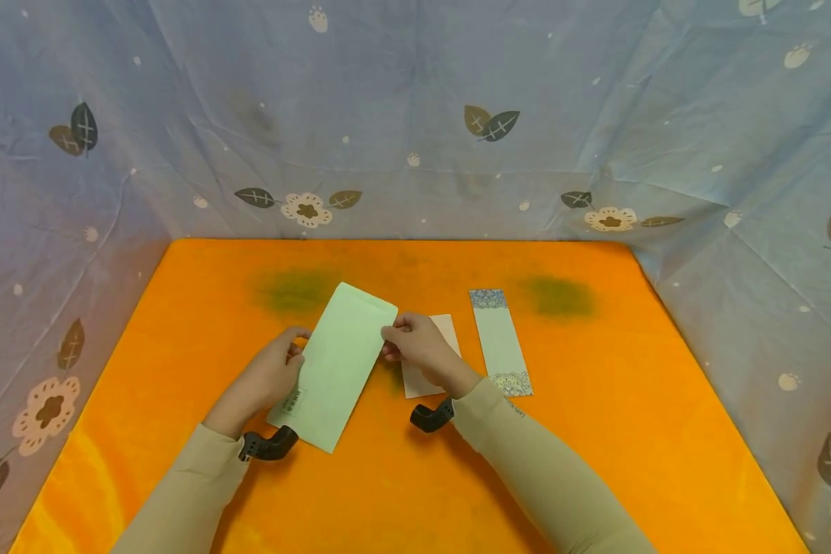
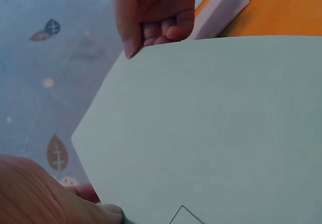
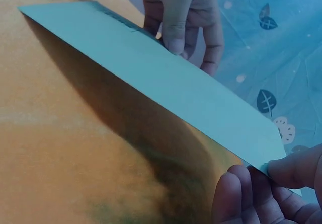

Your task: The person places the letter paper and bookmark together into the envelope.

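A pale green envelope (image 1: 342, 365) is held tilted above the orange table, its shadow falling below it in the right wrist view. My left hand (image 1: 268, 377) grips its left long edge, the thumb lying on the face near small dark print. With thumb and fingers, my right hand (image 1: 422, 348) pinches the right edge close to the top corner. Both hands show in the left wrist view, the left hand (image 2: 45, 196) low and the right hand (image 2: 156, 12) at the top. Partly hidden behind my right hand lies a small pale pinkish paper (image 1: 425, 382).
Right of the pinkish paper lies a long pale strip (image 1: 502, 342) with blue lace-patterned ends. The orange table (image 1: 561, 477) is bordered at the back and sides by a grey-blue leaf-print cloth (image 1: 415, 92). Black wrist devices (image 1: 270, 444) sit on both cuffs.
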Tool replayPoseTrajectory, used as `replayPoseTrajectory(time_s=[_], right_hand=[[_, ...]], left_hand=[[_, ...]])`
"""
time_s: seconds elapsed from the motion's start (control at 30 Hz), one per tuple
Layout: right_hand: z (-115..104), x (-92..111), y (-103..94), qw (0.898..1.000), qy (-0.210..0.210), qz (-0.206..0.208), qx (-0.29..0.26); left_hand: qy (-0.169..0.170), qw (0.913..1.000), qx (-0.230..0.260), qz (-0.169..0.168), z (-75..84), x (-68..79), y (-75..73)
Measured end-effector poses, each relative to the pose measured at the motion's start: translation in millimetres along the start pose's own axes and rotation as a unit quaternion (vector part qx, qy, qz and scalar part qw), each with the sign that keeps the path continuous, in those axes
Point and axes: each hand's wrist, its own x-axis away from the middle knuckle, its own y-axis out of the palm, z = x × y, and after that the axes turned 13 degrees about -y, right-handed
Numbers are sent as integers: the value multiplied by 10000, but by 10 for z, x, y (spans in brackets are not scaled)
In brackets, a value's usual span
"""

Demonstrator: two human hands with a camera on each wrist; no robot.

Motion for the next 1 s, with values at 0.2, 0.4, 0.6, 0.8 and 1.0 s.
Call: replayPoseTrajectory(time_s=[0.2,0.4,0.6,0.8,1.0], right_hand=[[22,24,-6,9999,-49,-40,-135],[36,46,-8,9996,-123,-61,-260],[49,75,-8,9993,-148,-38,-340],[54,86,16,9983,-231,57,-541],[49,100,25,9963,-249,64,-824]], left_hand=[[52,9997,-167,146,3,6,13],[115,9987,-366,347,18,3,31],[161,9978,-428,471,43,5,43],[221,9953,-550,767,75,37,68],[301,9923,-548,1069,149,80,102]])
